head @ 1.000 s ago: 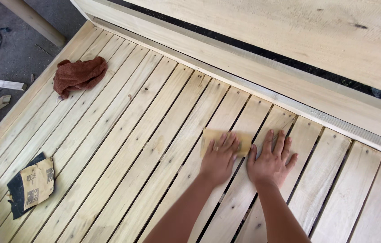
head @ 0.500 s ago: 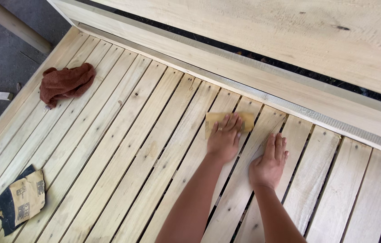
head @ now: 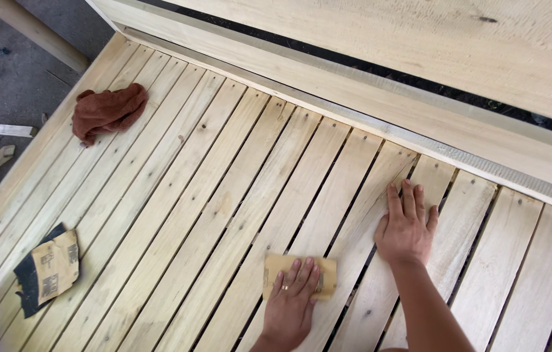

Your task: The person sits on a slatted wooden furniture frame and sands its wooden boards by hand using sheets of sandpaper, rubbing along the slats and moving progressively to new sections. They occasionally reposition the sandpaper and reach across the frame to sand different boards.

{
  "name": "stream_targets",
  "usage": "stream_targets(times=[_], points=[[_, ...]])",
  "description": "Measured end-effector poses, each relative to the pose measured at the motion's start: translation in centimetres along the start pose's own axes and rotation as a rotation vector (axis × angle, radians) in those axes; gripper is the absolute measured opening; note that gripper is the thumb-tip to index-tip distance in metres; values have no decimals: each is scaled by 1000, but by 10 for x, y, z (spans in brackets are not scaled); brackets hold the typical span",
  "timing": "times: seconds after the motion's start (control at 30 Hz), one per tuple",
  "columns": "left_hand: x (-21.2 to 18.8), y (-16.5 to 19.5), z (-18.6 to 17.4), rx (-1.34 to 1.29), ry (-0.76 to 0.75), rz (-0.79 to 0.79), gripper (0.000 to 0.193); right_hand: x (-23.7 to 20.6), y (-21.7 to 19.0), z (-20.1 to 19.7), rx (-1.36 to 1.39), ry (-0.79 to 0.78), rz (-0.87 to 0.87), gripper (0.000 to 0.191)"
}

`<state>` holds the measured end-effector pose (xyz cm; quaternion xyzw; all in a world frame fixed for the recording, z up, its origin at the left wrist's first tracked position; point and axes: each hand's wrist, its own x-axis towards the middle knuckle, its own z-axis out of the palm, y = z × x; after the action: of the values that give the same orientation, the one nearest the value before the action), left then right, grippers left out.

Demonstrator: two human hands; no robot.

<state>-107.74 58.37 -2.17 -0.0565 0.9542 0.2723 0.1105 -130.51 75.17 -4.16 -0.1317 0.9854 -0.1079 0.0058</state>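
Our left hand (head: 291, 305) presses flat, fingers spread, on a tan sheet of sandpaper (head: 299, 275) lying on the pale wooden slats (head: 224, 195). Our right hand (head: 407, 227) rests open on a slat nearby, holding nothing. Well apart to the left lie a brown rag (head: 106, 111) and a folded sandpaper piece (head: 49, 268).

slats (head: 224, 195): pale bare wood, matt, visible grain and knots; sandpaper sheet (head: 300, 276) under left hand (head: 292, 303): tan paper, matt; spare sandpaper (head: 48, 267): tan paper backing, dark gritty face; rag (head: 108, 111): rust-brown cloth, soft, crumpled; rail (head: 419, 124): same raw wood, unfinished.
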Motion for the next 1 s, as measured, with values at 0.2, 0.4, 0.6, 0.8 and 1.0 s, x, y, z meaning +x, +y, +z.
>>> stream_targets(times=[0.2,0.4,0.6,0.8,1.0], points=[[191,13,-4,83,199,64,57,-3,-1,-5,70,11,25,67],[282,26,-13,146,214,-25,58,-2,-5,-7,12,-15,49,67],[64,6,0,100,59,-17,68,1,-5,-10,-27,-107,67,69],[55,-6,8,82,65,-34,60,0,-7,-13,-72,-115,45,71],[271,1,-20,206,204,18,57,-2,-7,-13,-32,-60,51,70]])
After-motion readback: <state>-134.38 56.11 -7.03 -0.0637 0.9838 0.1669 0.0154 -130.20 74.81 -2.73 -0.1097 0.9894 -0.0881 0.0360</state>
